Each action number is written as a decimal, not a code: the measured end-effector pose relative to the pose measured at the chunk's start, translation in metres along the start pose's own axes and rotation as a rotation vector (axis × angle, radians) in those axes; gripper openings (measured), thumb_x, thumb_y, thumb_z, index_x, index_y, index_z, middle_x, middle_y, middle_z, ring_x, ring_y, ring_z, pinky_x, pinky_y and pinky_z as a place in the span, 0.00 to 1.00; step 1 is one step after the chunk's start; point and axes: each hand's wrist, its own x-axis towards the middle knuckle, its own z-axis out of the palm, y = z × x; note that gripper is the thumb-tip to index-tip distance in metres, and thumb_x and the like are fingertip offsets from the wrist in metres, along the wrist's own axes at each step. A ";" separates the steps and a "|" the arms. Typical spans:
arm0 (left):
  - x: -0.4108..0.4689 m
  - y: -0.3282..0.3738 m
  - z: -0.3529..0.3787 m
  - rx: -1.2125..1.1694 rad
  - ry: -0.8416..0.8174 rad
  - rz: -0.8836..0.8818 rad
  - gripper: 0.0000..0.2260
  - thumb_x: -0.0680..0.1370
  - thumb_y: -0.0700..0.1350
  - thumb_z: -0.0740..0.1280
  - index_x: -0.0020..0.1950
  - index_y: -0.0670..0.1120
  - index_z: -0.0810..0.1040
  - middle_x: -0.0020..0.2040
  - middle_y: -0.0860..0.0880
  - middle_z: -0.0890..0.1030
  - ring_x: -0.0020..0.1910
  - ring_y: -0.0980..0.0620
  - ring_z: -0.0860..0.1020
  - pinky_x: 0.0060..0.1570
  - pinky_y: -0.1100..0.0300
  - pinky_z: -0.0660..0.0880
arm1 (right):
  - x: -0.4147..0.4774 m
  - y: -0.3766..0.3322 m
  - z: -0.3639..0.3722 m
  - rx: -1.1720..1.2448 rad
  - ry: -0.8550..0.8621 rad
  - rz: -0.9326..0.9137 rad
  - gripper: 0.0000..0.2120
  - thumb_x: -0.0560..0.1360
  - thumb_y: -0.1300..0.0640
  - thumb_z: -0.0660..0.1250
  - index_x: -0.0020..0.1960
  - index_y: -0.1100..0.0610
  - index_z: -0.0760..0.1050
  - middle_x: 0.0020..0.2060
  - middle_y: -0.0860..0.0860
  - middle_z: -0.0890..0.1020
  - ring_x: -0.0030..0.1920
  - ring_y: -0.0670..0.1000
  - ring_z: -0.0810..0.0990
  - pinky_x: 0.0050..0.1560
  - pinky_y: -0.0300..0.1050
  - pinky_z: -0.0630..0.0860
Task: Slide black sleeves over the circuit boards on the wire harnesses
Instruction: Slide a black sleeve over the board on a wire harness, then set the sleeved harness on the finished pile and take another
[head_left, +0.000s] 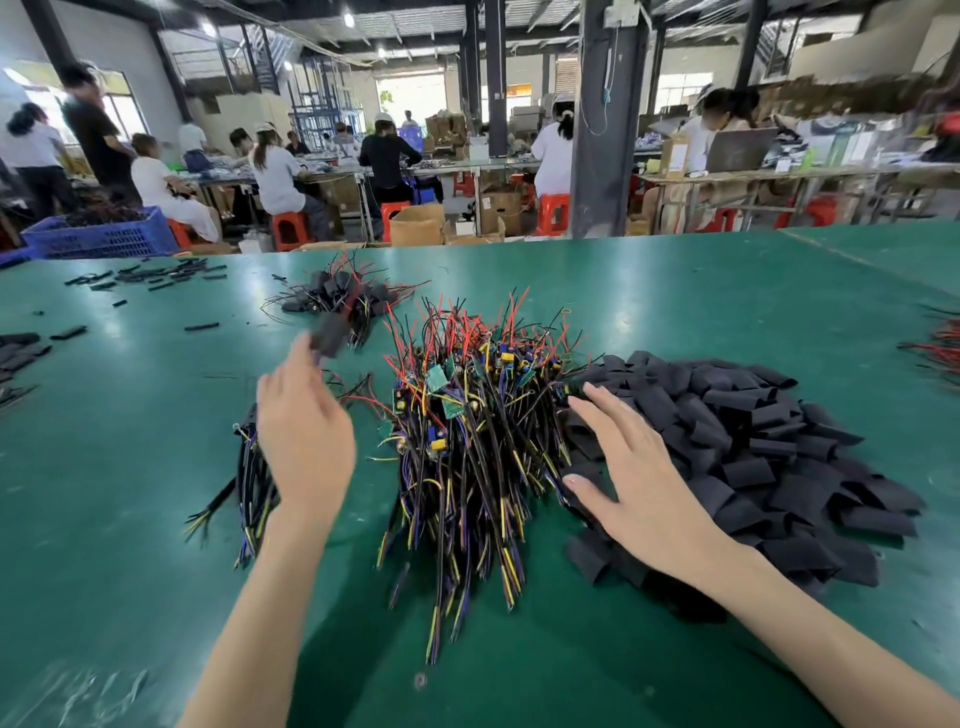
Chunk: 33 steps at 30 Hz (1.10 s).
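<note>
Green desk (130, 467) lay beneath the fingers (597, 410). Blue crate (104, 236) stood far beyond them to the left; red stools (289, 228), cardboard box (417, 224) and dark pillar (605, 130) stood farther ahead.

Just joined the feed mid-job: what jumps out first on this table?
A tangled heap of multicoloured wire harnesses with bare green circuit boards fills the centre of the green table. Right of it lies a big mound of flat black sleeves, with the open right hand spread over its left edge. The left hand is raised beside a blurred black piece.
</note>
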 end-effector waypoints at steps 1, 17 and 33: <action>0.005 -0.012 0.002 0.073 -0.079 -0.086 0.20 0.76 0.30 0.58 0.69 0.35 0.68 0.57 0.34 0.77 0.54 0.35 0.72 0.55 0.48 0.65 | 0.001 0.004 0.000 -0.024 -0.001 0.035 0.31 0.74 0.55 0.68 0.74 0.55 0.59 0.73 0.48 0.58 0.74 0.48 0.52 0.71 0.39 0.47; 0.009 0.013 0.037 0.039 -0.457 -0.102 0.10 0.78 0.43 0.61 0.49 0.43 0.82 0.50 0.39 0.80 0.50 0.40 0.76 0.54 0.52 0.71 | 0.009 0.031 -0.010 -0.104 0.070 0.456 0.17 0.74 0.64 0.64 0.62 0.60 0.71 0.56 0.57 0.75 0.58 0.59 0.68 0.56 0.53 0.65; 0.039 0.086 0.056 -0.259 -0.552 -0.231 0.11 0.75 0.44 0.69 0.36 0.45 0.71 0.32 0.46 0.71 0.31 0.47 0.68 0.40 0.57 0.68 | 0.012 0.047 -0.022 -0.001 0.161 0.558 0.19 0.70 0.70 0.58 0.58 0.59 0.74 0.54 0.54 0.78 0.57 0.56 0.71 0.59 0.55 0.68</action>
